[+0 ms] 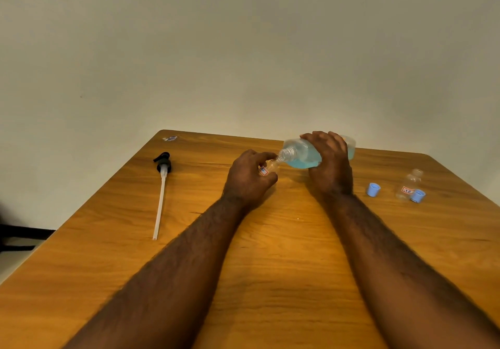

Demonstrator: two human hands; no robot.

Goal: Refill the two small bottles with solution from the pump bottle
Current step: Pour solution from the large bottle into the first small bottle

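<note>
My right hand [330, 162] grips the big clear bottle [303, 154] of blue solution, tipped on its side with its open threaded neck pointing left. My left hand [249, 179] holds a small clear bottle [268, 168] with a red-edged label, tilted so its mouth meets the big bottle's neck. The second small bottle [409, 186] stands upright and uncapped at the right. Two blue caps lie near it, one [373, 189] to its left and one [418, 196] at its base. The black pump head [163, 162] with its long white tube lies on the table at the left.
All this sits on a wooden table [270, 254] against a plain wall. A small sticker or wrapper [170, 138] lies at the far left corner. The table's left edge drops to the floor, where something dark shows.
</note>
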